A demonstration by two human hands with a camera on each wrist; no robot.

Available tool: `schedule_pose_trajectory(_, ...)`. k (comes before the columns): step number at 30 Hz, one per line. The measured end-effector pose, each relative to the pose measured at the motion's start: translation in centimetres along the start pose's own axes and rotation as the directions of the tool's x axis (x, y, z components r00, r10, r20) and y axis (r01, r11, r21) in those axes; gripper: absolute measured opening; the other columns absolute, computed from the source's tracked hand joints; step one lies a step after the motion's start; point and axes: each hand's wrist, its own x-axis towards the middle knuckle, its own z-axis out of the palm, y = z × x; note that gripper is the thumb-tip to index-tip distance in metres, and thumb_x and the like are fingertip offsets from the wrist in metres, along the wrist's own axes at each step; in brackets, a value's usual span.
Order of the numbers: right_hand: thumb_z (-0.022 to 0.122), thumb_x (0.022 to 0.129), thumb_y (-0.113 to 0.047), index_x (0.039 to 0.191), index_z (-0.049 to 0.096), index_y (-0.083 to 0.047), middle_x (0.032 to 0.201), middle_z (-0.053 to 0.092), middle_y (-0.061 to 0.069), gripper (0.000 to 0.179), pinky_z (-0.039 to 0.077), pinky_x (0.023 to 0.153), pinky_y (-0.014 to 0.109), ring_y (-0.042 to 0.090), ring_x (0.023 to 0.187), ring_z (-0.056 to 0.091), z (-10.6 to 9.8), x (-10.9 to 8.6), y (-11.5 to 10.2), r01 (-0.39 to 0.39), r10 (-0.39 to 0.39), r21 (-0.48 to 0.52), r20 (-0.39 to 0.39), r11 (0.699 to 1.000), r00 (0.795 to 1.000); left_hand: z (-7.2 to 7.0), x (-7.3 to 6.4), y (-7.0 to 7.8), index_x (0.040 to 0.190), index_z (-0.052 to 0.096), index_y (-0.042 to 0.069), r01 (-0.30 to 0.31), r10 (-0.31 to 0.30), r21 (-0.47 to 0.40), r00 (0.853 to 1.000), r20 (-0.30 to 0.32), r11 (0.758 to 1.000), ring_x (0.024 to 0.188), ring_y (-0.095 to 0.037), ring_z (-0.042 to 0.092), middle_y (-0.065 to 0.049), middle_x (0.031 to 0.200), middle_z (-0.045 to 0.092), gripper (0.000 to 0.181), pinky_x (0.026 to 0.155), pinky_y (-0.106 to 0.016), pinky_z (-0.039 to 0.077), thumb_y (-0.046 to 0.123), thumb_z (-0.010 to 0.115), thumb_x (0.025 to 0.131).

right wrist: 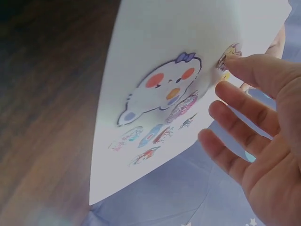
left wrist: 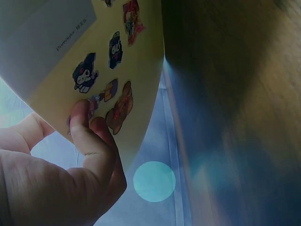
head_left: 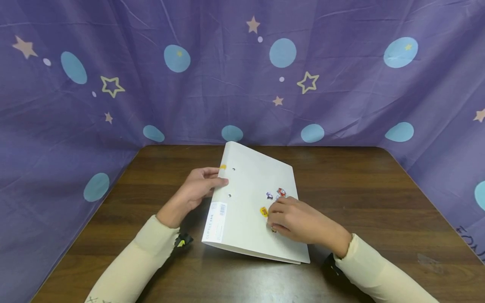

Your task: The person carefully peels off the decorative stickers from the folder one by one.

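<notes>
A white file folder [head_left: 254, 185] stands tilted on the table, with a label along its spine. At the spine edge my left hand [head_left: 198, 185] grips the folder, its thumb on the visible side. Stickers [left wrist: 85, 73] also cover the other side in the left wrist view, where fingers touch them. My right hand [head_left: 297, 219] rests over cartoon stickers [head_left: 281, 192] on the near cover and hides part of them. In the right wrist view its thumb [right wrist: 263, 70] touches a small sticker beside a large white bear sticker [right wrist: 164, 84], the other fingers loosely extended.
The brown wooden table [head_left: 379, 202] extends around the folder. Behind it hangs a purple curtain [head_left: 227, 97] with stars and blue dots. A small clear scrap [head_left: 430, 263] lies near the table's right side.
</notes>
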Motion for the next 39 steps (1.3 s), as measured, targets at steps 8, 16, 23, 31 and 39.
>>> schedule_pose_trajectory(8, 0.079, 0.084, -0.011, 0.084, 0.064, -0.021, 0.109, 0.065, -0.001, 0.018, 0.053, 0.09, 0.039, 0.021, 0.105, 0.059, -0.3, 0.1, -0.2, 0.022, -0.024, -0.093, -0.02, 0.995, 1.0, -0.1, 0.1, -0.1, 0.142, 0.051, -0.006, -0.001, 0.001, 0.004, 1.0, 0.003, 1.0, 0.094, -0.025, 0.072, -0.024, 0.13, 0.064, 0.058, 0.079, -0.037, 0.062, 0.006, 0.075, 0.09)
schedule_pose_trajectory(16, 0.075, 0.084, -0.008, 0.083, 0.062, -0.021, 0.113, 0.065, 0.003, 0.018, 0.041, 0.115, 0.043, 0.024, 0.112, 0.059, -1.1, -0.2, -0.1, -0.016, 0.017, -0.079, 0.004, 0.997, 1.0, -0.1, 0.2, -0.2, 0.142, 0.051, -0.006, -0.008, 0.008, 0.02, 1.0, 0.006, 1.0, 0.095, -0.025, 0.072, -0.024, 0.131, 0.063, 0.058, 0.079, -0.037, 0.062, 0.007, 0.075, 0.091)
schedule_pose_trajectory(23, 0.072, 0.081, -0.003, 0.079, 0.061, -0.022, 0.113, 0.064, 0.006, 0.022, 0.053, 0.096, 0.037, 0.028, 0.112, 0.062, -2.1, -0.8, 0.5, -0.095, 0.095, -0.041, 0.003, 0.995, 0.995, -0.2, 0.1, -0.1, 0.142, 0.051, -0.006, -0.007, 0.007, 0.024, 1.0, 0.003, 1.0, 0.094, -0.025, 0.072, -0.024, 0.131, 0.064, 0.058, 0.078, -0.036, 0.062, 0.007, 0.075, 0.09)
schedule_pose_trajectory(31, 0.079, 0.082, -0.007, 0.076, 0.052, -0.02, 0.087, 0.053, -0.005, 0.03, 0.042, 0.07, 0.029, 0.016, 0.081, 0.046, -3.3, -1.8, 2.0, -0.291, 0.294, -0.04, 0.137, 0.956, 0.946, -0.2, 0.1, -0.1, 0.142, 0.052, -0.007, -0.012, 0.011, 0.018, 1.0, 0.01, 1.0, 0.094, -0.024, 0.072, -0.024, 0.13, 0.064, 0.058, 0.079, -0.037, 0.062, 0.006, 0.075, 0.09)
schedule_pose_trajectory(39, 0.075, 0.09, -0.011, 0.071, 0.052, -0.018, 0.075, 0.046, -0.004, 0.031, 0.04, 0.064, 0.031, 0.017, 0.075, 0.045, -3.9, -3.0, 3.5, -0.547, 0.525, -0.057, 0.375, 0.835, 0.764, -0.3, 0.2, -0.3, 0.142, 0.051, -0.007, -0.015, 0.015, 0.013, 1.0, 0.012, 1.0, 0.093, -0.024, 0.072, -0.024, 0.13, 0.064, 0.059, 0.078, -0.037, 0.062, 0.007, 0.075, 0.09)
